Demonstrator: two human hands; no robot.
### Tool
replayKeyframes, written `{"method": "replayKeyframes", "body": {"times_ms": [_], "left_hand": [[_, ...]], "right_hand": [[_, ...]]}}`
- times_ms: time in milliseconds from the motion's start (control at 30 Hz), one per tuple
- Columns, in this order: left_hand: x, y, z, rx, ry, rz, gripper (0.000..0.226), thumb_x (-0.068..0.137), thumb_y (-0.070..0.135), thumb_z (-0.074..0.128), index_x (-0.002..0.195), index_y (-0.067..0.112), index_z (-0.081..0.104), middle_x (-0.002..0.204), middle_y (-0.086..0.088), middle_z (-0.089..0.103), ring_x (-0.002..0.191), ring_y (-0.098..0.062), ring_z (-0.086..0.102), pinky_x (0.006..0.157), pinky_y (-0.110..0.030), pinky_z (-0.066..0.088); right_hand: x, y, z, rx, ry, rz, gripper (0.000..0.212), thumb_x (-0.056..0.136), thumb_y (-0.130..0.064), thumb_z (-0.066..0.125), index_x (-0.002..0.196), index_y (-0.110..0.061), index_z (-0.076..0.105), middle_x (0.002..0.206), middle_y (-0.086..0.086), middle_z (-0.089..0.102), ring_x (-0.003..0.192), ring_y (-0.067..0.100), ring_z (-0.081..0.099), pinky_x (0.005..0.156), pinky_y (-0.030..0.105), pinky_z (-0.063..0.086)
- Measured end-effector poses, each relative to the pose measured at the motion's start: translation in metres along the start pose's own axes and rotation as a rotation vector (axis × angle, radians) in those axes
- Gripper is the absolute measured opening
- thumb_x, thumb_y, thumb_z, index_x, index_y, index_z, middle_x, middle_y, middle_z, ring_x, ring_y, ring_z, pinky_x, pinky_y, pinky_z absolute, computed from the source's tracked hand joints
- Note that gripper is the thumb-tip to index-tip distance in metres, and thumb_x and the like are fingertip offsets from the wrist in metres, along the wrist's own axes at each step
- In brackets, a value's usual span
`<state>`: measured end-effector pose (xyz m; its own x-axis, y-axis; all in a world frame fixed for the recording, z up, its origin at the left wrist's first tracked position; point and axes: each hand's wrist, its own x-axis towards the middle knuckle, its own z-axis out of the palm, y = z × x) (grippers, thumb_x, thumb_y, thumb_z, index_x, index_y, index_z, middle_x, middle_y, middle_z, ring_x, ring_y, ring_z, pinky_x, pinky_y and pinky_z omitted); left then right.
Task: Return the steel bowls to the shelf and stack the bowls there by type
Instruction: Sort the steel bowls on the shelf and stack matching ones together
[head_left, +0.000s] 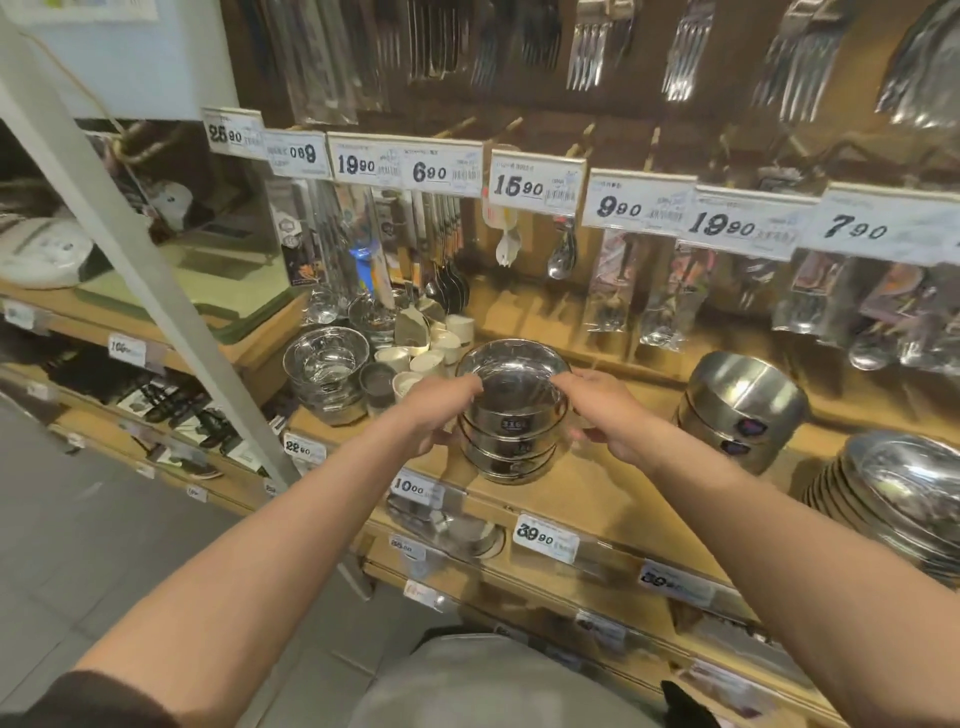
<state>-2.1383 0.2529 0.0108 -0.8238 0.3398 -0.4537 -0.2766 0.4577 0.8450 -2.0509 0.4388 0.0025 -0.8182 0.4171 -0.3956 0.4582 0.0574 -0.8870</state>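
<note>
A stack of three steel bowls (511, 415) stands on the wooden shelf (613, 488), each bowl with a dark label on its side. My left hand (436, 410) grips the top bowl on its left side, thumb at the rim. My right hand (602, 410) grips it on the right, index finger on the rim. Right of this stands a tilted stack of deeper steel bowls (743, 405). A stack of wide shallow steel dishes (898, 493) leans at the far right. Shiny nested bowls (324, 369) stand at the left.
Small white cups (431, 353) and a steel cup (377, 387) sit behind the left bowls. Packaged cutlery (670, 291) hangs above under price tags. A white slanted post (156, 291) crosses at the left. Lower shelves hold more steelware (457, 525).
</note>
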Motion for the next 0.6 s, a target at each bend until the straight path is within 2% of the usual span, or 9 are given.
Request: {"method": "replayKeyframes", "body": {"times_ms": [67,133,167,233,300,367,467,533,600], "left_hand": [[-0.001,0.0,0.003,-0.008,-0.035,-0.003,0.03,0.096,0.041,0.049,0.117,0.021,0.057,0.1,-0.002,0.055,0.096,-0.02,0.053,0.086,-0.043,0.057],[-0.002,-0.001,0.006,-0.026,-0.067,-0.014,0.037,0.096,0.05,0.043,0.124,0.027,0.054,0.12,-0.006,0.052,0.119,-0.03,0.048,0.088,-0.046,0.055],[-0.002,-0.001,0.008,-0.04,-0.077,-0.016,0.037,0.096,0.054,0.041,0.122,0.03,0.054,0.123,-0.006,0.051,0.123,-0.034,0.046,0.087,-0.046,0.054],[0.002,-0.003,0.011,-0.087,-0.095,-0.018,0.034,0.097,0.059,0.037,0.111,0.035,0.057,0.116,-0.004,0.056,0.117,-0.031,0.051,0.086,-0.048,0.053],[0.007,-0.005,0.011,-0.123,-0.093,-0.019,0.038,0.098,0.062,0.033,0.105,0.036,0.059,0.109,-0.001,0.059,0.111,-0.028,0.054,0.086,-0.05,0.054],[0.012,-0.007,0.011,-0.123,-0.092,-0.021,0.047,0.099,0.063,0.03,0.12,0.034,0.06,0.12,-0.008,0.061,0.118,-0.033,0.055,0.094,-0.057,0.052],[0.016,-0.007,0.011,-0.109,-0.082,-0.041,0.053,0.103,0.056,0.028,0.14,0.025,0.05,0.137,-0.018,0.057,0.126,-0.04,0.054,0.099,-0.065,0.049],[0.019,-0.008,0.009,-0.128,-0.1,-0.045,0.051,0.104,0.054,0.029,0.139,0.024,0.05,0.131,-0.018,0.059,0.122,-0.04,0.058,0.095,-0.062,0.053],[0.02,-0.01,0.008,-0.157,-0.123,-0.054,0.05,0.103,0.056,0.03,0.134,0.023,0.051,0.116,-0.014,0.063,0.106,-0.036,0.065,0.083,-0.053,0.059]], "right_hand": [[-0.001,0.003,0.001,0.03,-0.058,0.03,0.034,0.086,-0.06,0.052,0.106,-0.039,0.068,0.102,-0.015,0.068,0.096,0.011,0.06,0.079,0.038,0.058],[0.002,0.006,0.001,0.099,-0.107,0.061,0.044,0.09,-0.067,0.044,0.119,-0.039,0.061,0.115,-0.009,0.059,0.111,0.019,0.057,0.093,0.053,0.055],[0.004,0.007,0.002,0.138,-0.126,0.076,0.046,0.091,-0.069,0.041,0.121,-0.039,0.057,0.114,-0.005,0.058,0.113,0.023,0.056,0.096,0.059,0.052],[0.008,0.009,0.002,0.21,-0.153,0.105,0.044,0.091,-0.071,0.036,0.115,-0.038,0.054,0.11,0.0,0.06,0.114,0.027,0.056,0.1,0.067,0.046],[0.01,0.011,0.004,0.248,-0.153,0.126,0.044,0.093,-0.071,0.033,0.12,-0.039,0.048,0.129,0.009,0.058,0.131,0.033,0.049,0.102,0.07,0.042],[0.012,0.013,0.006,0.25,-0.146,0.122,0.042,0.094,-0.07,0.033,0.121,-0.042,0.046,0.144,0.013,0.05,0.14,0.036,0.04,0.101,0.07,0.042],[0.015,0.015,0.008,0.255,-0.139,0.119,0.038,0.097,-0.066,0.032,0.12,-0.04,0.047,0.142,0.011,0.051,0.137,0.035,0.044,0.1,0.067,0.046],[0.017,0.016,0.009,0.269,-0.139,0.118,0.041,0.098,-0.065,0.031,0.125,-0.038,0.046,0.147,0.013,0.049,0.137,0.035,0.044,0.1,0.067,0.046],[0.018,0.018,0.01,0.294,-0.156,0.137,0.049,0.095,-0.069,0.032,0.13,-0.037,0.046,0.15,0.015,0.046,0.14,0.038,0.04,0.101,0.068,0.044]]}}
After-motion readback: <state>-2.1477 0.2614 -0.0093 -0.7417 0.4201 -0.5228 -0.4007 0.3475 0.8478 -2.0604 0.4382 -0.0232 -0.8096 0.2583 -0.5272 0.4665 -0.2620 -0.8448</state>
